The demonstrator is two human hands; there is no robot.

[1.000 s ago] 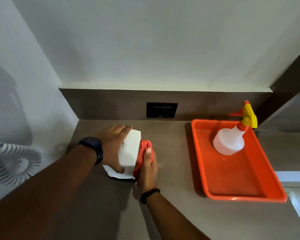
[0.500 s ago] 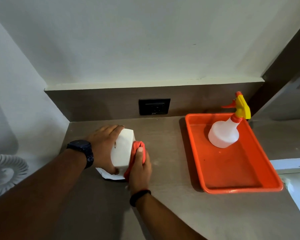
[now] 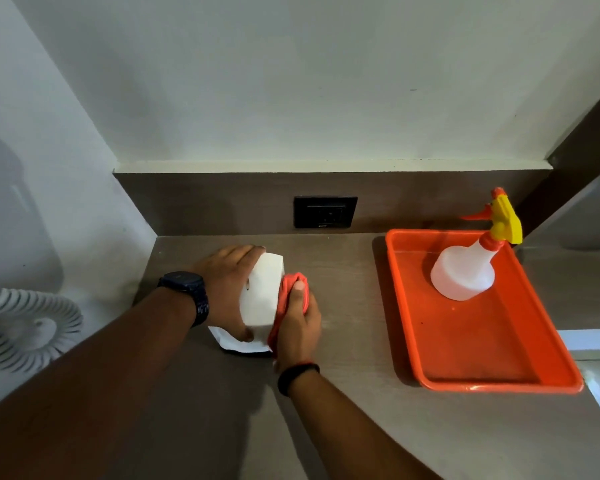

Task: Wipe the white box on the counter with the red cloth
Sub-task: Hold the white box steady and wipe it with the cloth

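A: Where is the white box (image 3: pixel 262 292)?

B: On the brown tabletop (image 3: pixel 343 410), left of centre, near the back corner; it stands tilted, a white flap showing under its near end.

A: And the hands?

B: The left hand (image 3: pixel 227 289) is closed around the box's left side, fingers over the far top edge, thumb at the near end; a dark watch (image 3: pixel 187 294) sits on that wrist; the right hand (image 3: pixel 297 323) has its grip closed on the red cloth (image 3: pixel 288 292), pressing it against the box's right face.

A: Anything else?

B: An orange tray (image 3: pixel 499 382) lies to the right, well apart from the box; a spray bottle (image 3: pixel 465 271) with a yellow and orange trigger head stands in its far end; a black socket (image 3: pixel 324 212) is set in the back panel; a coiled white cord (image 3: pixel 25 327) lies at far left.
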